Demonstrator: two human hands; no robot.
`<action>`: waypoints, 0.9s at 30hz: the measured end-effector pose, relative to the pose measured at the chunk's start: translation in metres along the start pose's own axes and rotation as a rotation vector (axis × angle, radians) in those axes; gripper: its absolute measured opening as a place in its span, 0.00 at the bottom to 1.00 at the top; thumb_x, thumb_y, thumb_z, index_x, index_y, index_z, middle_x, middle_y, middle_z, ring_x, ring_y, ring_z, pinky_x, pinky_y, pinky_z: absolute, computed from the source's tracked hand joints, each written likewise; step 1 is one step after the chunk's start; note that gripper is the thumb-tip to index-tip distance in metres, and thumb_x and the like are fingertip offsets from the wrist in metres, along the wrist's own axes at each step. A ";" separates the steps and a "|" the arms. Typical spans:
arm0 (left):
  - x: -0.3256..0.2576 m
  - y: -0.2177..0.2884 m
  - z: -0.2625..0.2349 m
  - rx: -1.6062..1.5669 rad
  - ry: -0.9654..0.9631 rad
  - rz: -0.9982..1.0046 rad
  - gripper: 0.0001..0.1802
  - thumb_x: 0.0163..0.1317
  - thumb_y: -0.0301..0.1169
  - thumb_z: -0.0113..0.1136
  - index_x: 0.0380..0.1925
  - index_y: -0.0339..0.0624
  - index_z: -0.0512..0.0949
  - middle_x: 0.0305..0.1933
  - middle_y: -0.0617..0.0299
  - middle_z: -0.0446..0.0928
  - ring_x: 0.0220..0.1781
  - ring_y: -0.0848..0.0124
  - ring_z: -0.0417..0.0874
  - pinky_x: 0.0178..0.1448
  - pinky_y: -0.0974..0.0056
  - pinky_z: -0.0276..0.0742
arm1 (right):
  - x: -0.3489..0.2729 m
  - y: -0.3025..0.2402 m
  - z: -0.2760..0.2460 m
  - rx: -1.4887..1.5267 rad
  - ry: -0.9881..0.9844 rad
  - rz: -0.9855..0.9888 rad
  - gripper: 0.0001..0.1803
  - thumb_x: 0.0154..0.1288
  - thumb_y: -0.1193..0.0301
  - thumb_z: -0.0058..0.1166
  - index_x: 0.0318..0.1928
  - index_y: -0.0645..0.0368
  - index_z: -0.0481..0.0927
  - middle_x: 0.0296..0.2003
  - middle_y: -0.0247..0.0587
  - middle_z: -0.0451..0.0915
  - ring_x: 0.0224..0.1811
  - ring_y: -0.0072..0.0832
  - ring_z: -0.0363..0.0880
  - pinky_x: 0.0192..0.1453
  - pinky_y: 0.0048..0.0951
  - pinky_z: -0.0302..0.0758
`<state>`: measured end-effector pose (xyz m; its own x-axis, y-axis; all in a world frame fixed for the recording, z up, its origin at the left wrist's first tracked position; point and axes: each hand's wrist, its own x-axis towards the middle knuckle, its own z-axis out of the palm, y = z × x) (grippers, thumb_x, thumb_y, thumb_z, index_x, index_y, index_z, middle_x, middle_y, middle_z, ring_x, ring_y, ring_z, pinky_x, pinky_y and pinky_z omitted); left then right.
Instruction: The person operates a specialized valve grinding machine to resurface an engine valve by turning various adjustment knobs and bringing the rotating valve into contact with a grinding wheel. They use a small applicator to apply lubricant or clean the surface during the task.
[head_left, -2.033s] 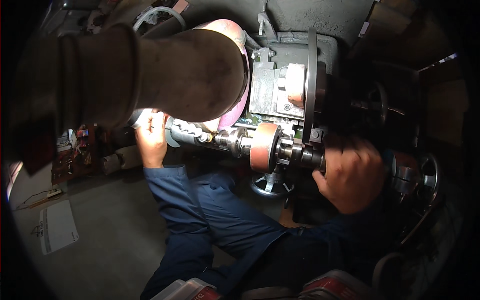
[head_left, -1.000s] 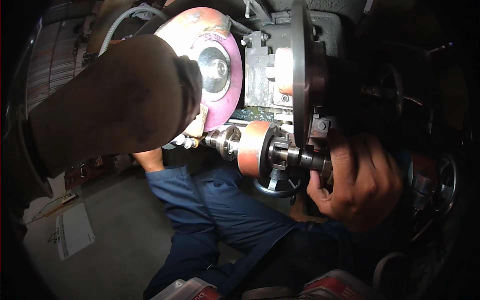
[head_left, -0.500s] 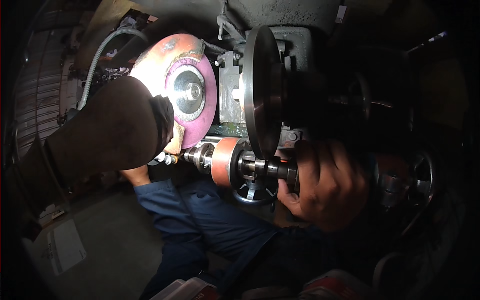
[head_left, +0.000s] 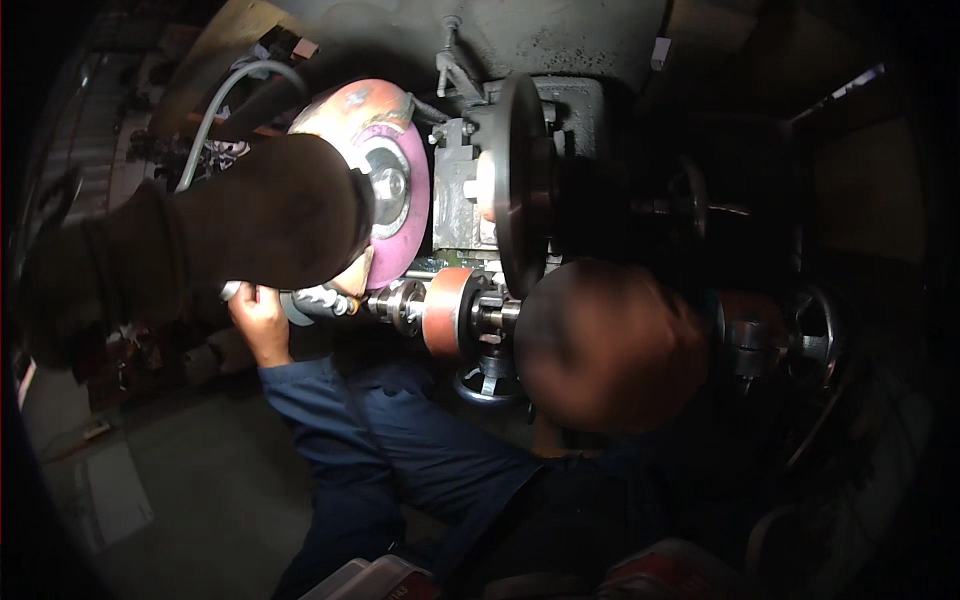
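Observation:
My left hand [head_left: 264,330] is raised below the dark lamp shade [head_left: 280,212]. Its fingers are bent around something small and pale, partly hidden by the shade. My right hand [head_left: 632,350] is smeared by motion in front of the metal spindle [head_left: 496,316], so its fingers cannot be read. Just left of that hand, the spindle carries a broad orange-red ring [head_left: 446,314]. Behind it stands a large dark metal disc [head_left: 514,185], seen nearly edge-on. A pink grinding wheel [head_left: 408,250] under a worn orange guard [head_left: 358,102] is left of the disc, brightly lit.
A flexible grey conduit [head_left: 208,118] arches at the upper left. One handwheel [head_left: 488,392] sits beneath the spindle, another [head_left: 826,340] at the right. My blue-trousered leg [head_left: 440,420] is below the machine. Much of the right side is in deep shadow.
The view has shifted, and the lamp shade covers more of the grinding wheel. My left hand now shows below the shade. My right hand has moved left and blurred, covering more of the spindle.

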<state>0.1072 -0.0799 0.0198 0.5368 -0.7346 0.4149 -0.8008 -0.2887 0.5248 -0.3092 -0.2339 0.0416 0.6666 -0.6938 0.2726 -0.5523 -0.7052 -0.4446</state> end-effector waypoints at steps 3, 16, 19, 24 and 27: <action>0.004 0.018 0.010 -0.279 -0.047 -0.141 0.07 0.66 0.24 0.52 0.33 0.31 0.77 0.30 0.64 0.79 0.33 0.78 0.76 0.37 0.71 0.70 | -0.001 -0.002 -0.004 0.171 0.301 -0.121 0.24 0.55 0.60 0.58 0.47 0.66 0.78 0.38 0.47 0.81 0.41 0.40 0.82 0.43 0.37 0.80; 0.005 0.046 0.006 -0.088 -0.117 -0.198 0.12 0.68 0.29 0.53 0.32 0.32 0.81 0.28 0.61 0.82 0.31 0.78 0.79 0.38 0.70 0.73 | -0.081 0.294 -0.039 0.999 0.027 0.871 0.32 0.75 0.49 0.34 0.69 0.59 0.60 0.62 0.47 0.69 0.59 0.32 0.72 0.63 0.35 0.68; 0.004 0.047 0.001 -0.050 -0.110 -0.198 0.12 0.67 0.29 0.54 0.34 0.31 0.81 0.28 0.60 0.82 0.31 0.77 0.79 0.38 0.70 0.73 | -0.029 0.229 0.002 1.150 -0.267 0.662 0.35 0.74 0.44 0.33 0.68 0.57 0.64 0.62 0.45 0.70 0.62 0.31 0.69 0.65 0.31 0.65; -0.001 0.041 -0.006 -0.035 -0.081 -0.094 0.09 0.67 0.27 0.53 0.36 0.31 0.80 0.30 0.62 0.81 0.32 0.77 0.77 0.37 0.71 0.71 | -0.011 0.224 0.014 0.782 -0.435 0.704 0.26 0.74 0.52 0.42 0.56 0.60 0.77 0.45 0.43 0.82 0.48 0.29 0.79 0.55 0.30 0.73; -0.005 -0.001 -0.001 -0.018 -0.057 -0.048 0.08 0.66 0.25 0.51 0.35 0.31 0.78 0.29 0.65 0.77 0.32 0.78 0.75 0.38 0.71 0.71 | -0.018 0.220 -0.001 0.541 -0.743 0.547 0.20 0.70 0.59 0.49 0.50 0.62 0.81 0.37 0.43 0.85 0.40 0.27 0.82 0.48 0.31 0.76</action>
<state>0.1055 -0.0757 0.0182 0.5582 -0.7539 0.3464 -0.7692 -0.3138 0.5567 -0.4425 -0.3767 -0.0603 0.6345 -0.5045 -0.5856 -0.6947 -0.0401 -0.7181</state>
